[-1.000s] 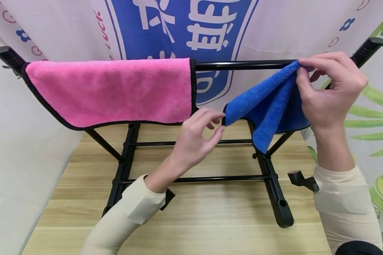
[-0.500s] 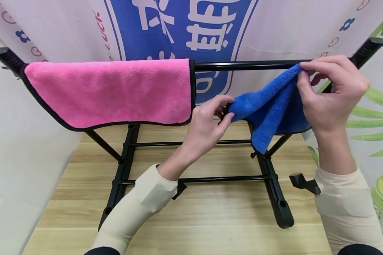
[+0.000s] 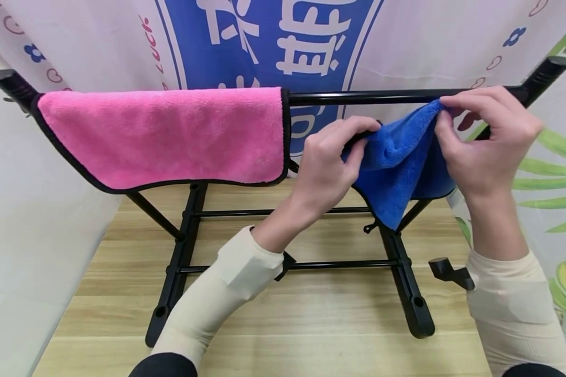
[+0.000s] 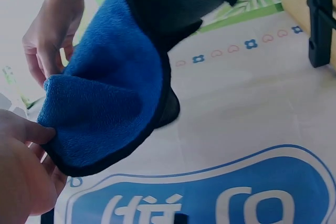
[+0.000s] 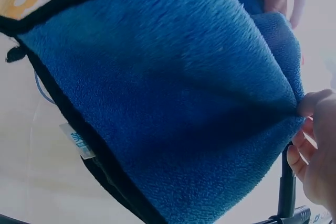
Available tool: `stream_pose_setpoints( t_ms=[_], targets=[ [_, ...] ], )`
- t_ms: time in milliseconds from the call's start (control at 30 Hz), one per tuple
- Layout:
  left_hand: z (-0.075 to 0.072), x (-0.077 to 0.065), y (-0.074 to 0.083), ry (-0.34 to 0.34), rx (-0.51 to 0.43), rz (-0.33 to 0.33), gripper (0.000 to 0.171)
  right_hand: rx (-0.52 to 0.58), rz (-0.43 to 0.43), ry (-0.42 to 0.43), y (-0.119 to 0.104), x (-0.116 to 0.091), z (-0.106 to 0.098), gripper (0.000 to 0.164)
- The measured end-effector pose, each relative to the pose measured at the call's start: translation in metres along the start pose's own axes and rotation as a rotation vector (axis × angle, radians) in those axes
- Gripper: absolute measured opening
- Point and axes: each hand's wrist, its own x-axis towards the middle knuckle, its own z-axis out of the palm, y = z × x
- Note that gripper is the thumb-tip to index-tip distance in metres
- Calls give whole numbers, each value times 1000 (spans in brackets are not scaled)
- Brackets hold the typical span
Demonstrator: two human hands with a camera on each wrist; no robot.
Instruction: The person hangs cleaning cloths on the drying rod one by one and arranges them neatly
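Observation:
A blue towel [image 3: 396, 152] with black edging hangs in folds between the two hands, in front of the right part of the rack's top bar. My right hand [image 3: 497, 139] pinches its upper edge between thumb and fingertips, just at the bar. My left hand [image 3: 330, 162] grips its left corner, a little lower. In the left wrist view the left thumb presses on the towel [image 4: 105, 103] near its edged corner. The right wrist view has the towel [image 5: 173, 87] spread wide, with a small white tag [image 5: 79, 141] on its edge.
A pink towel [image 3: 165, 139] with black edging hangs over the left half of the black rack's top bar [image 3: 358, 98]. The rack stands on a wood-grain table [image 3: 330, 324]. Behind it hangs a printed white and blue curtain [image 3: 405, 42]; a leaf-patterned sheet [image 3: 556, 209] is at right.
My left hand has moved right and up, taken hold of the blue towel's left corner and lifted it toward the bar. The right hand has stayed nearly in place, still pinching the towel.

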Motion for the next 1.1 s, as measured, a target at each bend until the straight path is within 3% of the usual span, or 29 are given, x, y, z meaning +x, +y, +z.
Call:
stream_pose_setpoints(
  t_ms=[167, 333, 467, 633, 867, 1100],
  targets=[
    [1, 13, 9, -10, -13, 9, 20, 38, -49, -33, -4, -3, 0, 16],
    [1, 21, 15, -61, -51, 4, 21, 150, -80, -107, -3, -7, 1, 17],
    [3, 25, 16, -93, -79, -5, 22, 304, -64, -236, 1, -9, -2, 14],
    [4, 30, 16, -143, -105, -6, 23, 460, -28, -406, 6, -11, -6, 28],
    [4, 32, 14, -202, -123, -10, 24, 567, 46, -626, 10, -14, -12, 28],
    [0, 33, 12, -192, -124, -17, 22, 638, 83, -635, 12, -15, -11, 29]
  ],
)
